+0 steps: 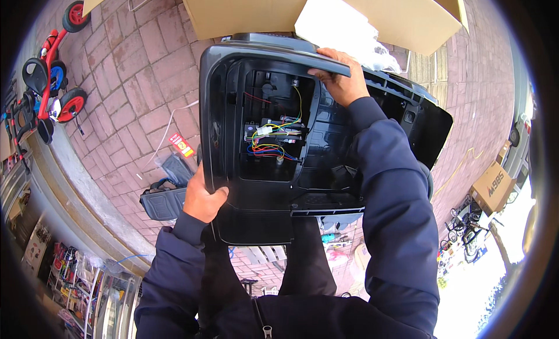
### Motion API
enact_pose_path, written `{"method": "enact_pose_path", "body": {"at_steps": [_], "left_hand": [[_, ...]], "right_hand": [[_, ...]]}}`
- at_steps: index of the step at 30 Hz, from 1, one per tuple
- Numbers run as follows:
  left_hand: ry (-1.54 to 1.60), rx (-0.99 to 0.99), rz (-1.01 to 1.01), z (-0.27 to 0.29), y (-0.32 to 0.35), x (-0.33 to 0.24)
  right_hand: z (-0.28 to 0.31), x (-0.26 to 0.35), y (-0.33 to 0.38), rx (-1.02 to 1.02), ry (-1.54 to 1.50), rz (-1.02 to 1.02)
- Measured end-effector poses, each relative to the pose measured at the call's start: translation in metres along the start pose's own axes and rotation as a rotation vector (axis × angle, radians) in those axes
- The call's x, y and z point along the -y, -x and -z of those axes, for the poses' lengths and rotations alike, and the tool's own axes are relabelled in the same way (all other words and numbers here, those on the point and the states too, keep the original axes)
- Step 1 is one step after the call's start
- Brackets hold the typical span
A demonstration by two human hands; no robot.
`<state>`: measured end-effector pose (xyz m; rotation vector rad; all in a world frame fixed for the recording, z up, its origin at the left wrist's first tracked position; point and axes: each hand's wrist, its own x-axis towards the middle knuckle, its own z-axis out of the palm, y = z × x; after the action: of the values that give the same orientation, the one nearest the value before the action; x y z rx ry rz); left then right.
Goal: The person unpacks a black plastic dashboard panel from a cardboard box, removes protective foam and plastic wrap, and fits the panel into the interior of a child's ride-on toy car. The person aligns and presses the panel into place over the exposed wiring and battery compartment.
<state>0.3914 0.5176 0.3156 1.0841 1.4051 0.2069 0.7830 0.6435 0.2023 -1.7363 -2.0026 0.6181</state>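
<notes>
A large black plastic shell (pixel 256 202), looking like the body of a ride-on toy car, is held tilted in front of me above the paving. My left hand (pixel 204 198) is closed on its left edge, thumb on the near face and the other fingers hidden behind. At the far side my right hand (pixel 342 77) grips the upper rim, with the thumb on the inner side. Inside a rectangular recess, coloured wires (pixel 271 149) run among white connectors and a small dark module. My right forearm covers part of the shell's right half.
An open cardboard box (pixel 244 13) stands beyond the shell, with white wrapping (pixel 338 24) beside it. Left on the paving lie a red-and-yellow card (pixel 181 145) and a dark grey plastic part (pixel 166 202). Red tricycles (pixel 51 77) stand far left; another carton (pixel 494 187) is at right.
</notes>
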Motion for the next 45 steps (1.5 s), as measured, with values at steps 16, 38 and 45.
{"method": "enact_pose_path", "body": {"at_steps": [16, 38, 45], "left_hand": [[-1.385, -0.3, -0.904, -0.023, -0.188, -0.173], [-1.357, -0.31, -0.944, -0.019, -0.184, -0.182], [-1.331, -0.374, -1.007, -0.027, -0.178, -0.184]], "right_hand": [[-0.007, 0.004, -0.006, 0.006, -0.058, -0.138], [-0.025, 0.01, -0.002, -0.3, 0.062, -0.114], [-0.059, 0.075, 0.025, -0.842, -0.061, -0.361]]}}
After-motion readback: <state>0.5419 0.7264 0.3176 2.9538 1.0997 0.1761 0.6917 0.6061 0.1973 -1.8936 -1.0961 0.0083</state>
